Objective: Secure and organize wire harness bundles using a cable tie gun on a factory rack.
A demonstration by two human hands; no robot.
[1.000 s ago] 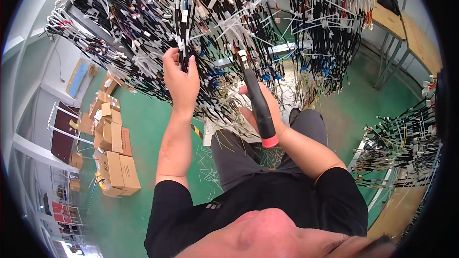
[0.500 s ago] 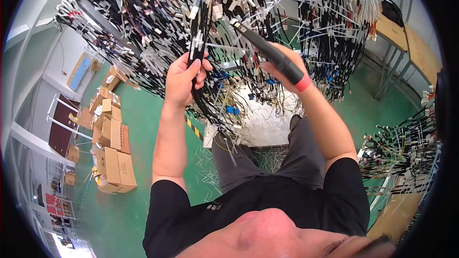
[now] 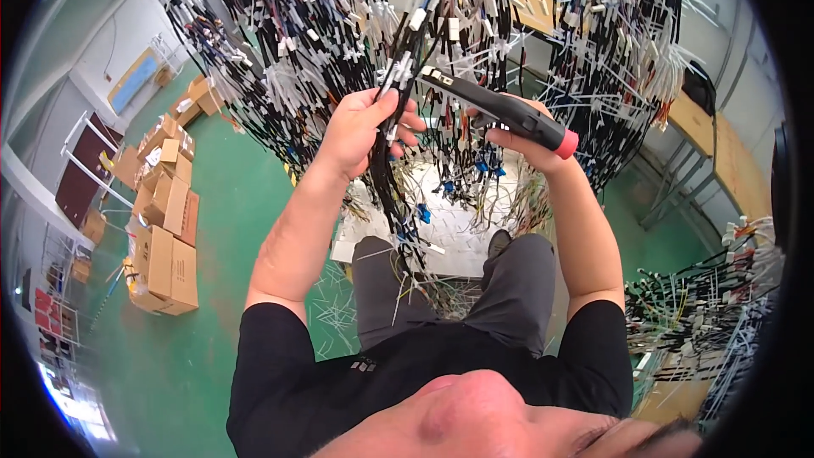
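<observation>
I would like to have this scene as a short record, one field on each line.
Left hand: grips a black cable bundle
Right hand: holds a black hand tool with a red end
Tool tip: near the bundle, above the left hand; contact unclear
Behind the hands: hanging cables with white ties
Picture's left: cardboard boxes on a green floor
Picture's right: wooden table

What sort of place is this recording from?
Probably a wiring-harness workshop: dense bundles of black cables with white connectors hang ahead, the right hand holds a red-ended black hand tool, and cardboard boxes stand on the green floor.
</observation>
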